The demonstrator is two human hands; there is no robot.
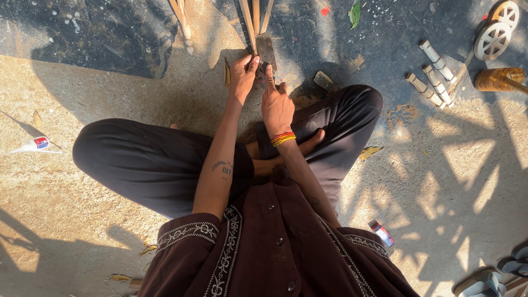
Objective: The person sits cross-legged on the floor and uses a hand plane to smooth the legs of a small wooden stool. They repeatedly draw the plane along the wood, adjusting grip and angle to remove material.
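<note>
Left to right: a white pouch [34, 144] with a red-blue label lies on the floor [82, 82]. At centre, the left hand [243, 72] grips thin bamboo strips [254, 16]; the right hand [276, 104] presses a flat dark blade [266, 50] against them, forefinger extended. A small red packet [381, 233], cut bamboo tubes [434, 74] and two wheels [496, 28] lie right.

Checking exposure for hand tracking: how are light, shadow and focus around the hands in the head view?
Head view: hard sunlight from the right, dappled shadow patches across the ground; left hand and right hand are sunlit and sharp; the flat blade and bamboo strips lie in dim shade; wide-angle bending at the edges.
</note>
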